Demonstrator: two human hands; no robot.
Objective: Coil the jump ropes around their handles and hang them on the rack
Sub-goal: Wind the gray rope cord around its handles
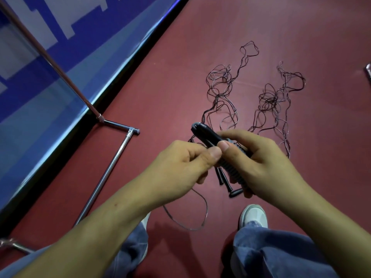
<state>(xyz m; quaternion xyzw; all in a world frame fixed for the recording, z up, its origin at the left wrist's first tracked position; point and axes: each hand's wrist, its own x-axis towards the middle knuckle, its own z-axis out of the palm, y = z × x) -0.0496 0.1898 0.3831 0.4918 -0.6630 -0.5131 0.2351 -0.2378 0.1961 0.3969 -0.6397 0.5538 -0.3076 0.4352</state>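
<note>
My right hand (pixel 263 163) grips a pair of black jump rope handles (pixel 206 135) held together, their tips pointing up and left. My left hand (pixel 180 165) pinches the thin dark cord against the handles, thumb beside my right thumb. A loop of that cord (pixel 192 227) hangs down between my legs. More black handles (pixel 222 177) lie on the floor under my hands. Two tangled piles of thin dark rope (pixel 222 91) (pixel 275 99) lie on the red floor beyond. The chrome rack (pixel 112 163) stands at the left, its base bar on the floor and its pole rising up and left.
A blue and white banner wall (pixel 50 67) with a black bottom edge runs diagonally along the left. My white shoes (pixel 254 215) and blue jeans (pixel 281 251) fill the bottom. A small dark object (pixel 368 70) sits at the right edge.
</note>
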